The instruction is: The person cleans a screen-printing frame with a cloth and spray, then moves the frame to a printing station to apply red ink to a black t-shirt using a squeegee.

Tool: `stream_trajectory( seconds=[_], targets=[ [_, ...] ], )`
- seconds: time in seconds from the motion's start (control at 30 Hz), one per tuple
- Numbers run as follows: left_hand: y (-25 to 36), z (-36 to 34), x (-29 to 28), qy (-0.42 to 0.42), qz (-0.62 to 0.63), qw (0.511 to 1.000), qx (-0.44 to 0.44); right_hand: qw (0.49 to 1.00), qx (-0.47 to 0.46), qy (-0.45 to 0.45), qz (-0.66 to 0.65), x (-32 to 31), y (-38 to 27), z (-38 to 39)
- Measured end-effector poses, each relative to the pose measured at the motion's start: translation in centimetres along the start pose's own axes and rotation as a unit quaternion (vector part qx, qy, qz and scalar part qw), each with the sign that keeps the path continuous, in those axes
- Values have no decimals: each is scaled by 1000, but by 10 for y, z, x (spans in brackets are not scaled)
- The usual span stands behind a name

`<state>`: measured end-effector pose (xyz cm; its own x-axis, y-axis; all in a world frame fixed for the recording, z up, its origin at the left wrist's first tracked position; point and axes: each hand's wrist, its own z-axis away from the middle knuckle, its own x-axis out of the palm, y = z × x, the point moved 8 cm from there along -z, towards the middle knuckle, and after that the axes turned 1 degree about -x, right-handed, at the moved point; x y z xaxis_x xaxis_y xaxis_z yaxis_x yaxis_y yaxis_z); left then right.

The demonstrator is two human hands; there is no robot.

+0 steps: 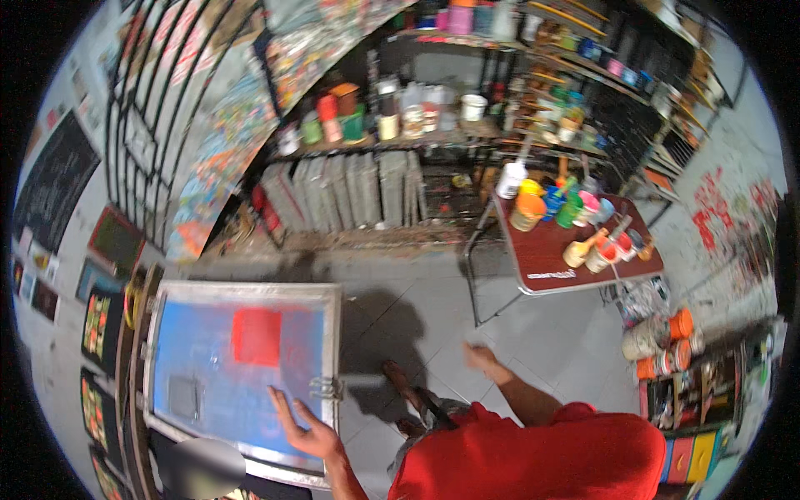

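Observation:
My left hand (307,425) is over the lower right part of a screen-printing frame (333,317) with a blue mesh, its fingers apart and holding nothing. A red rectangular patch (257,337) marks the mesh, and a grey squarish patch (183,397) shows at its lower left. A metal clamp (326,387) sits on the frame's right rail beside my left hand. To the right of the frame, my right hand (483,358) hangs in the air above the tiled floor, slightly blurred, with fingers extended and nothing visible in them.
A folding table (546,275) at right holds paint tubs and tools. Shelves (458,133) with containers and stacked screens (350,190) line the back. Stacked buckets (654,350) and a cabinet (687,396) stand at right. Printed black sheets (100,333) are along the left side.

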<state>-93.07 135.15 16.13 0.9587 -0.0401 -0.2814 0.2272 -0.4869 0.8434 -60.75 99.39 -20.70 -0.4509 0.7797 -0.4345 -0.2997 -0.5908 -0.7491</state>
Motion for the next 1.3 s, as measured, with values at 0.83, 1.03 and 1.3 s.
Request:
stream_trajectory(
  seconds=[0.83,1.03,1.3],
  targets=[
    [-182,449,339,-741,-269,600,-137,970,194,-67,-129,-316,241,75],
    [-200,403,368,-681,-281,655,-167,848,-392,326,146,-541,-152,-83],
    [-208,324,379,-474,-223,827,-206,646,-479,482,347,-697,-489,-183]
  ],
)
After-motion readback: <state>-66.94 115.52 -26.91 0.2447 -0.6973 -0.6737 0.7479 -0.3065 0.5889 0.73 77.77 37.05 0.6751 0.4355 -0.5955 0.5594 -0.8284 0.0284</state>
